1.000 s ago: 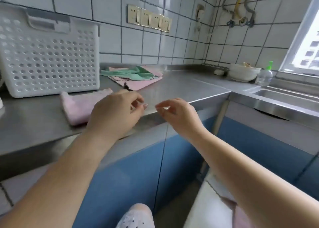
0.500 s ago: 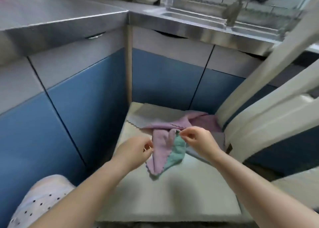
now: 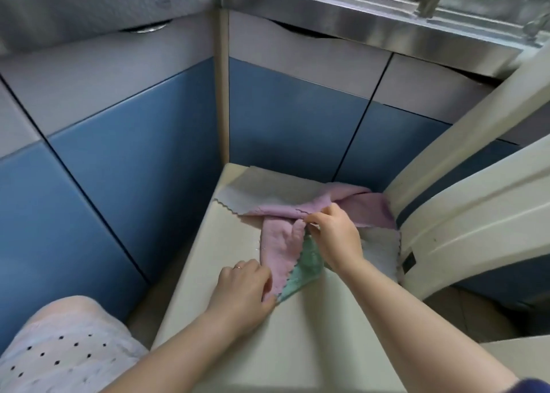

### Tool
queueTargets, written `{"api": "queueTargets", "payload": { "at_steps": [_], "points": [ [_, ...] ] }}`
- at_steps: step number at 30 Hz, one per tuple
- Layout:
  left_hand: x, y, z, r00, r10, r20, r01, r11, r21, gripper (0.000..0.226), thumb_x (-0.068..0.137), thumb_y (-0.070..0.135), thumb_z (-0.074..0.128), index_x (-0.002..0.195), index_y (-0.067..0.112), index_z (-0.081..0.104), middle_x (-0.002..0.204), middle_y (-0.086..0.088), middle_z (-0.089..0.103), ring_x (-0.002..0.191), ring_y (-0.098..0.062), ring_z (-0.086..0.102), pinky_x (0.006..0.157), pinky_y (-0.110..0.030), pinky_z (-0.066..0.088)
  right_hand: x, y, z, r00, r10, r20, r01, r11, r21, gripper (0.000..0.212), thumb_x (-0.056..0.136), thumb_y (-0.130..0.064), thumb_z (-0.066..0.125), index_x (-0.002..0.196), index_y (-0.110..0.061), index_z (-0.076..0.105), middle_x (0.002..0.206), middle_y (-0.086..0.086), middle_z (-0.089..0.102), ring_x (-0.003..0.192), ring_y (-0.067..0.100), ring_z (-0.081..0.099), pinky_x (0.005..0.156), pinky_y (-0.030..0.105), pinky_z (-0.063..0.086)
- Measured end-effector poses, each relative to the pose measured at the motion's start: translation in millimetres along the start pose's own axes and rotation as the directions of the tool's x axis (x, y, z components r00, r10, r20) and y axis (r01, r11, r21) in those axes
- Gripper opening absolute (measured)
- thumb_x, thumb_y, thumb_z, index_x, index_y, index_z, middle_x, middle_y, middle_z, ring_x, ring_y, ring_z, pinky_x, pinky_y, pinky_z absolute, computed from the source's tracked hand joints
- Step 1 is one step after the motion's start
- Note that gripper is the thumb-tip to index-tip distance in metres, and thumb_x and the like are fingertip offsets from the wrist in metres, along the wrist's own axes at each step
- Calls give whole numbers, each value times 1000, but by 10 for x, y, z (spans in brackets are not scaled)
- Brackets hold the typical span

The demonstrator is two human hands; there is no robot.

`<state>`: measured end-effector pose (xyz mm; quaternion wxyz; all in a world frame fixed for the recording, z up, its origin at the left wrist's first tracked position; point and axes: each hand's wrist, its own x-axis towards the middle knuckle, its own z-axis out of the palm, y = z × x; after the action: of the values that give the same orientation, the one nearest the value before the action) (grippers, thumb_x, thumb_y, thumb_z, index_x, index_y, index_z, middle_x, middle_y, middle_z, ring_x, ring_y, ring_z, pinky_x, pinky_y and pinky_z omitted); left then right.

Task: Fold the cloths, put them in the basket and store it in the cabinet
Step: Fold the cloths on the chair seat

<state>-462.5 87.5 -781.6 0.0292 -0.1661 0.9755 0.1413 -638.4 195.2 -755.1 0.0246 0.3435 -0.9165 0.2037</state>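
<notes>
1. Pinching the pink cloth: right hand has its fingers pressed together on the scalloped edge at the top of the strip; left hand has its fingers curled onto the strip's lower end, thumb on top.
2. Cloths lie on a cream chair seat, not on the desk.
3. Count: 2 hands, 1 ring on the left hand.
4. Cloths: abt 4 colours seen, pink strip, mauve cloth, green cloth under the pink, pale grey cloth at the back. Exact no. hard to tell, they overlap.
5. Cabinet doors: blue, all shut.
6. Writing/brands: none readable.
7. Basket: not in view.
</notes>
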Motion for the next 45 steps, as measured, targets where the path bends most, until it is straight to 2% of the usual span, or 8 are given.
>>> {"api": "queueTargets", "payload": {
  "at_steps": [6,12,15,22,27,34,40,45],
  "points": [
    [-24,-123,-178,996,-80,-40,62,940,-334,11,81,30,51,76,22,46,79,4,62,78,-24,57,73,-33,45,-32,-49,-211,994,10,-105,11,981,195,13,86,-14,55,96,-14,63,94,-1,66,89,19,58,77,38,48],
    [-94,-190,-616,959,-147,-242,6,864,-503,12,88,21,50,80,24,42,71,3,57,62,-18,52,59,-35,41,-43,-163,-642,971,27,-239,76,910,408,8,93,-15,50,92,-21,54,74,-7,60,67,14,56,66,36,49],
    [-112,-206,-897,928,-146,-342,-70,835,-546,5,93,19,46,91,23,46,77,7,58,67,-15,55,61,-36,44,-21,-242,-897,944,-9,-331,163,883,441,10,93,-12,51,95,-20,57,74,-12,60,64,9,54,62,17,46],
    [119,-290,-1419,807,-73,-586,-206,895,-395,27,97,25,34,101,16,59,93,3,53,86,-16,52,75,-33,42,142,-348,-1417,862,-56,-504,273,888,369,8,94,-13,52,95,-15,60,76,-15,58,65,-2,52,63,14,40],
    [363,-270,-1894,703,6,-712,-288,917,-276,30,93,31,38,91,11,60,85,1,52,77,-18,49,66,-28,35,290,-388,-1817,797,-55,-602,307,894,325,9,94,-16,50,97,-17,59,74,-21,54,64,6,55,64,42,55],
    [468,-378,-2499,760,419,-496,-541,832,-126,44,77,63,55,77,21,68,69,9,63,68,-14,56,58,-17,41,439,-237,-2227,816,-83,-573,203,968,148,13,96,-14,45,99,-14,58,75,-4,56,72,27,58,67,33,44],
    [634,-476,-2818,833,416,-364,-429,902,49,24,79,35,71,76,13,64,74,4,53,69,-15,51,65,-26,37,484,-114,-2427,834,-208,-511,195,978,-80,18,95,-13,50,102,-11,66,98,8,68,88,27,60,78,38,49],
    [695,-363,-3099,710,195,-676,-359,927,-110,17,86,20,66,98,9,63,84,0,59,80,-21,53,71,-29,37,619,-218,-2638,825,-152,-544,120,988,-95,20,93,-9,51,104,-8,68,101,14,68,94,32,61,79,31,42]
  ]
}}
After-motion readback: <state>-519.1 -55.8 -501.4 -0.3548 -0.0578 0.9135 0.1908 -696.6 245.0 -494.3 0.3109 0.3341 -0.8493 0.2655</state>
